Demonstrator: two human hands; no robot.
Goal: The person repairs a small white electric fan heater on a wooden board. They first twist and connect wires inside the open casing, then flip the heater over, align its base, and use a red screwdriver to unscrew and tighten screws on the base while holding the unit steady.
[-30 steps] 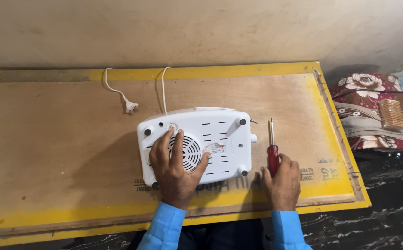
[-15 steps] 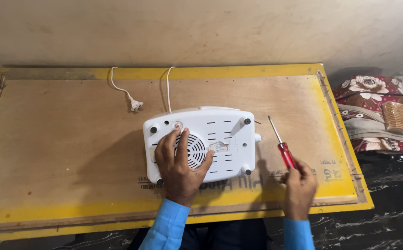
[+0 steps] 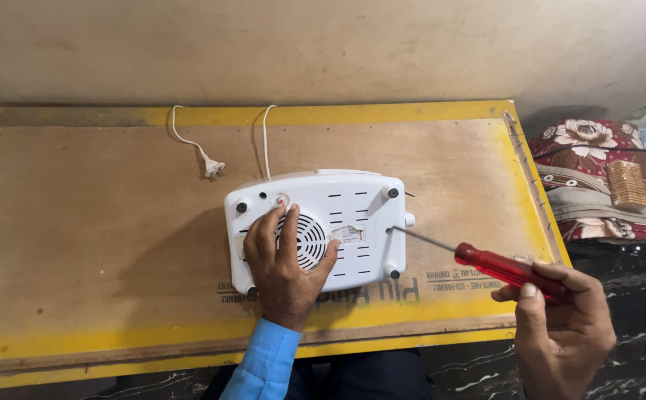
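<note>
The grip of the right hand (image 3: 560, 326) is closing around the red handle of a screwdriver (image 3: 512, 269), fingers wrapped over it and thumb pressing from below, low at about four o'clock in the head view. The screwdriver is lying nearly flat, its long axis running from the handle at four o'clock up toward ten o'clock, with the thin metal shaft pointing at the right side of a white appliance (image 3: 319, 228); the tip is sitting at or just beside a spot on the casing's right half, though contact is too fine to tell.

The left hand (image 3: 287, 263) is lying palm down and spread flat on the appliance, fingers apart over its round vent grille (image 3: 308, 241), clamped on nothing. The appliance is resting underside up in the middle of the desk (image 3: 100, 222), its long axis running from nine o'clock to three o'clock.

A white cord with a plug (image 3: 214, 169) is trailing from the appliance toward eleven o'clock. A flowered cushion (image 3: 590, 170) is sitting off the desk at three o'clock.
</note>
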